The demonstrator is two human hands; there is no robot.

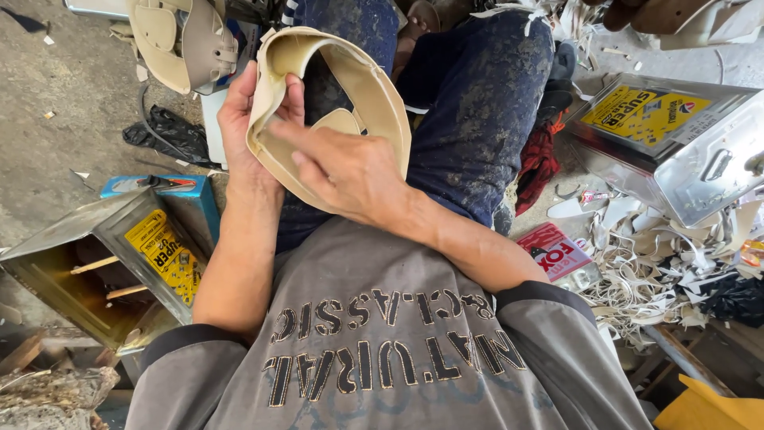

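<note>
Left hand (247, 131) grips the beige shoe upper (382, 103); right hand (350, 171) fingers press its inner lining, likely smoothing; next needs firm, even pressure.

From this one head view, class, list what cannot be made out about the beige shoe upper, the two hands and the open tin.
- Left hand: its fingers lie behind the beige shoe upper, so their grip is hidden.
- Right hand: its fingertips press inside the upper; what they touch is hidden by the hand itself.
- Open tin: shadowed interior; only wooden sticks show.
- Second beige upper: cut off by the top edge.
</note>
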